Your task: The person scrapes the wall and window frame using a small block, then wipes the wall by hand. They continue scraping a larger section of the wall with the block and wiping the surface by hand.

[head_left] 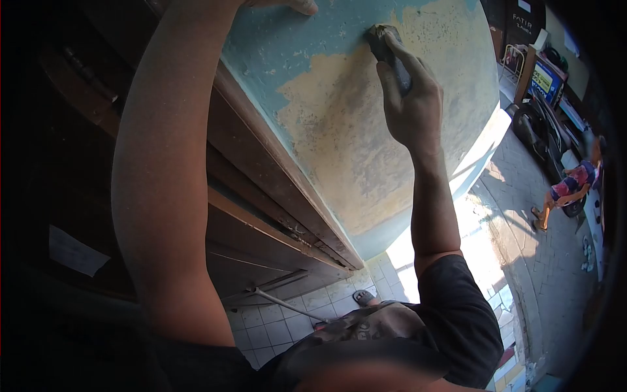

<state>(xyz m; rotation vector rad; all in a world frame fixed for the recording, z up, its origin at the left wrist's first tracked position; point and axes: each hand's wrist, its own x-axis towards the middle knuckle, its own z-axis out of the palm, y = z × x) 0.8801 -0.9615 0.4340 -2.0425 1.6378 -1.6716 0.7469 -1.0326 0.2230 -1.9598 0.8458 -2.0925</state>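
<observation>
Against the wall (339,130), my right hand (415,98) holds a dark grey block (390,57), with my fingers along its sides. The wall has blue-green paint at its upper left and a bare, patchy beige area around and below the block. At the top edge of the view, my left hand (287,5) shows only in part, near the painted wall. Its fingers are mostly cut off by the frame, so what it holds or touches is hidden.
A brown wooden door frame (281,144) borders the wall on the left. White tiles (317,299) cover the floor below. At the right, another person (575,181) is beside a parked motorcycle (532,130) on the paved lane (522,170).
</observation>
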